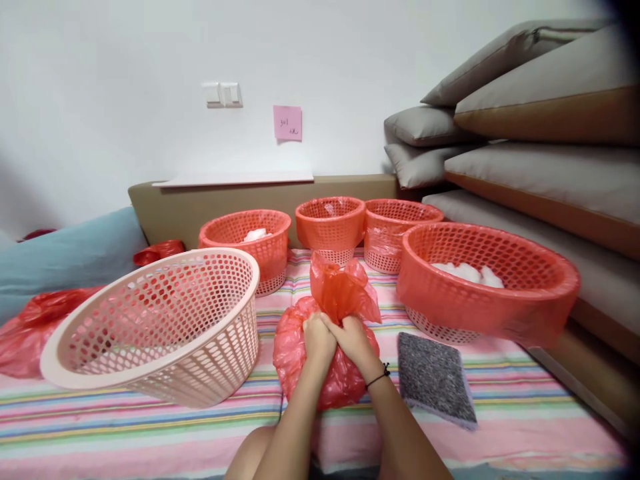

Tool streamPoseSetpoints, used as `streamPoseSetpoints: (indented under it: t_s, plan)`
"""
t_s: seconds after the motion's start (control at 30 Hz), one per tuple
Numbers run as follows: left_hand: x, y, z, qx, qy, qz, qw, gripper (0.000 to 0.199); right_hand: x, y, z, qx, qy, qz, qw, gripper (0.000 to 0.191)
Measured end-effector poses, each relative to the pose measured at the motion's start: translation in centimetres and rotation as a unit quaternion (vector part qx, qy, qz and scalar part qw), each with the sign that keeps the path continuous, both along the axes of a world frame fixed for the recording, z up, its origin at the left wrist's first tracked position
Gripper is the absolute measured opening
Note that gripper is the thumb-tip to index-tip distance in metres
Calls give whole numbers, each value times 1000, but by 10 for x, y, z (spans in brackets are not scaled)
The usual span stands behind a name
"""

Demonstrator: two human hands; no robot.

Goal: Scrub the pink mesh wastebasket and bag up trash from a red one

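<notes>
A full red plastic bag (340,390) rests on the striped cloth right in front of me, its contents hidden. My left hand (319,337) is closed around the bag's gathered neck. Pressed against it, my right hand (353,340) grips the same neck from the other side. Above both fists the bag's loose top flares out. To the left of the bag an uncovered pale pink basket (230,363) leans at a tilt. A grey cloth pad (436,377) lies flat to the right of my right wrist.
Red-bag-lined baskets stand behind: one with white items (245,250) at left, two (330,220) (400,230) at the middle, and a large basket (487,307) at right. More red bags (45,320) lie far left. Stacked grey cushions (550,167) rise at right.
</notes>
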State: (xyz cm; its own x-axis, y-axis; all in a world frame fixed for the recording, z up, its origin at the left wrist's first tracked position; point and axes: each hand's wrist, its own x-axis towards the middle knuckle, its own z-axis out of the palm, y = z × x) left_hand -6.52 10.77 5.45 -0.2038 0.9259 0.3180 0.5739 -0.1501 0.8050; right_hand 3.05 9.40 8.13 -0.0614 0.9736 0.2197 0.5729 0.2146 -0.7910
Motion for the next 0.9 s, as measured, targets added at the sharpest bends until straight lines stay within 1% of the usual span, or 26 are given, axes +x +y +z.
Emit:
streamPoseSetpoints:
  t_s: [0.03, 0.1, 0.17, 0.23, 0.27, 0.33, 0.43, 0.57, 0.63, 0.73, 0.9]
  plan:
    - [-1, -2, 3, 1, -6, -3, 1000, 17, 1, -2, 2, 2, 14, 0, 1000, 47]
    - [-4, -4, 8, 2, -22, -7, 1000, 15, 3, -3, 3, 11, 57, 16, 998, 39]
    - [-8, -3, 12, 3, -41, -7, 999, 15, 6, -1, 4, 32, 111, 58, 992, 32]
    - [-13, -1, 16, 2, -65, 0, 998, 15, 11, 3, 4, 62, 156, 76, 983, 38]
    - [-15, 1, 17, 2, -79, 5, 997, 16, 15, 5, 3, 79, 170, 63, 980, 43]
    - [-19, 5, 20, 2, -106, 12, 994, 20, 25, 11, 2, 109, 199, 7, 974, 50]
    - [-22, 8, 23, 6, -136, 17, 991, 27, 45, 17, -1, 137, 271, -77, 950, 44]
    - [-17, 8, 21, 22, -144, 23, 989, 26, 66, 21, -2, 145, 344, -149, 916, 39]
    - [-15, 7, 20, 33, -137, 24, 990, 29, 70, 21, -2, 137, 359, -158, 910, 39]
    - [-14, 5, 19, 46, -118, 22, 992, 33, 71, 21, -2, 124, 369, -145, 910, 39]
    - [-14, 4, 22, 50, -88, 16, 995, 34, 64, 22, -5, 112, 339, -107, 928, 34]
